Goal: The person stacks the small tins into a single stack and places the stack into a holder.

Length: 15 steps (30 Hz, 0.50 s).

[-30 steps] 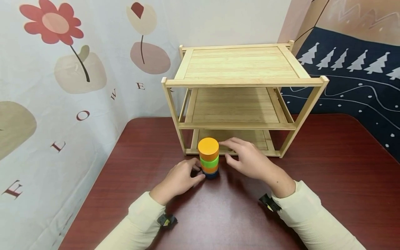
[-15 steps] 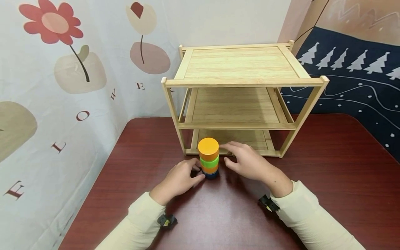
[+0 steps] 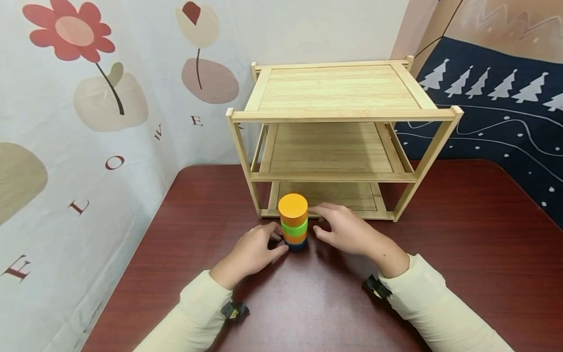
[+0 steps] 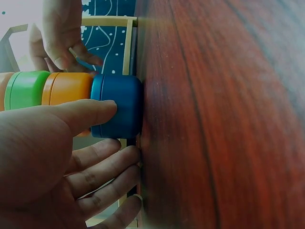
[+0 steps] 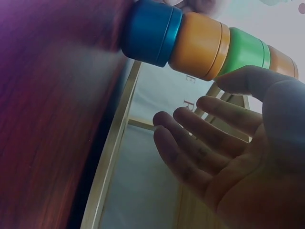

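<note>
A tower of small round lidded canisters stands upright on the table before the rack. From the bottom it has a blue canister (image 4: pixel 121 105), an orange one (image 4: pixel 71 88), a green one (image 3: pixel 294 229) and a yellow-orange one (image 3: pixel 293 209) on top. My left hand (image 3: pixel 252 249) holds the blue canister from the left, thumb (image 4: pixel 95 114) against its side and fingers curved beside it near the tabletop. On the tower's right, my right hand (image 3: pixel 347 227) hovers with bent, spread fingers and an empty palm. Its thumb tip overlaps the green canister's edge in the right wrist view.
A three-tier wooden rack (image 3: pixel 343 117) stands just behind the tower, its lower front rail close by. The dark red table (image 3: pixel 475 234) extends to both sides. Printed cloths (image 3: pixel 110 146) hang behind and on the left.
My right hand has drifted slightly down and left along the tower's right side. My left hand and the stacked canisters have stayed in place.
</note>
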Tool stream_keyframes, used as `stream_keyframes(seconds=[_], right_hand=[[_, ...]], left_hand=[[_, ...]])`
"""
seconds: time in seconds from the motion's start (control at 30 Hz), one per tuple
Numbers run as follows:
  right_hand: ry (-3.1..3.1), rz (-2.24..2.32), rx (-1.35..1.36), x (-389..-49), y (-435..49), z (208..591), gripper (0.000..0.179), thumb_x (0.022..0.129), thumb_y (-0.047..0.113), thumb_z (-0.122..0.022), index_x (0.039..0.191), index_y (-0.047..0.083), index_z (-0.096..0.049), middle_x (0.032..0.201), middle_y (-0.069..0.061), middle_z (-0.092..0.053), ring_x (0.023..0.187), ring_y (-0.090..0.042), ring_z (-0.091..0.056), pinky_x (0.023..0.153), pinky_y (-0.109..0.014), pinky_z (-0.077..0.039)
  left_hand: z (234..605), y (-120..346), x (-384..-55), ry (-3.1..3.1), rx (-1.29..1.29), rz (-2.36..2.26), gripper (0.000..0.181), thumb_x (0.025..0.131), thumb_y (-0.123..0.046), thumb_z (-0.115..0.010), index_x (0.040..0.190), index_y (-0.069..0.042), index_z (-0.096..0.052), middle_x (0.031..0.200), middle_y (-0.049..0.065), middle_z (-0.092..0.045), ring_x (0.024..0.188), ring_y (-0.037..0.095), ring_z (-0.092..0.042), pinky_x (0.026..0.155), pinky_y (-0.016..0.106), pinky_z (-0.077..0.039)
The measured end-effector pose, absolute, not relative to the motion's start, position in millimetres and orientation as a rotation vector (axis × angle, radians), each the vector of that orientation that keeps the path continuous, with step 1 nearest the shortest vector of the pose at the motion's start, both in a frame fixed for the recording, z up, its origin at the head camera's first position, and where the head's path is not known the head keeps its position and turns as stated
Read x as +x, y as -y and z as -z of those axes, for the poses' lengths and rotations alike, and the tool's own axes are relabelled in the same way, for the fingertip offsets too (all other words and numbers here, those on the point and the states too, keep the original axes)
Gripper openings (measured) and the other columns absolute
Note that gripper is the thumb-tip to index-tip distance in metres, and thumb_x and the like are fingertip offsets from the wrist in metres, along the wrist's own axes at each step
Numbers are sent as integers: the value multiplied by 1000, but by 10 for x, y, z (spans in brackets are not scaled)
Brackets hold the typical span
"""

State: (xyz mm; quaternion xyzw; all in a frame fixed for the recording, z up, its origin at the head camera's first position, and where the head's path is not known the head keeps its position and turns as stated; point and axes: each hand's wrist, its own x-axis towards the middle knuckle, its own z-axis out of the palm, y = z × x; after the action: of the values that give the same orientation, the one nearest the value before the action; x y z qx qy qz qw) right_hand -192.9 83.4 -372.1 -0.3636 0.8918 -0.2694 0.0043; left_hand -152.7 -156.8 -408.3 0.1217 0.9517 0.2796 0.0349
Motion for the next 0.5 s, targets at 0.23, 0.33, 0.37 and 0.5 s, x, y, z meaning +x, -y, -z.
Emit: stream_keyframes(seconds=[0.23, 0.33, 0.37, 0.5], right_hand=[[-2727, 857, -1159, -1940, -819, 3754, 40, 94, 12, -64, 133, 3, -61, 125, -9, -68, 111, -24, -66, 95, -42, -53], [-2712, 854, -1148, -1944, -817, 3767, 41, 93, 12, -65, 133, 3, -61, 124, -10, -68, 104, -22, -66, 92, -40, -54], [-2708, 852, -1143, -1945, -818, 3769, 41, 93, 12, -65, 133, 3, -61, 124, -10, -68, 101, -21, -66, 91, -40, -54], [-2692, 846, -1128, -1944, -813, 3784, 43, 93, 12, -66, 134, 3, -60, 121, -11, -69, 92, -17, -66, 87, -37, -55]], left_hand=[[4087, 1573, -1525, -2925, 361, -859, 27, 88, -29, -78, 108, -16, -66, 101, -2, -73, 96, 16, -69, 87, 41, -54], [4091, 1574, -1528, -2925, 360, -860, 27, 88, -29, -78, 108, -16, -66, 101, -2, -73, 96, 16, -69, 87, 41, -54], [4092, 1574, -1528, -2926, 360, -860, 27, 87, -29, -78, 108, -17, -66, 101, -2, -73, 96, 16, -69, 87, 41, -54], [4094, 1572, -1530, -2931, 360, -858, 27, 87, -30, -78, 108, -17, -66, 100, -3, -73, 96, 15, -69, 87, 41, -54]])
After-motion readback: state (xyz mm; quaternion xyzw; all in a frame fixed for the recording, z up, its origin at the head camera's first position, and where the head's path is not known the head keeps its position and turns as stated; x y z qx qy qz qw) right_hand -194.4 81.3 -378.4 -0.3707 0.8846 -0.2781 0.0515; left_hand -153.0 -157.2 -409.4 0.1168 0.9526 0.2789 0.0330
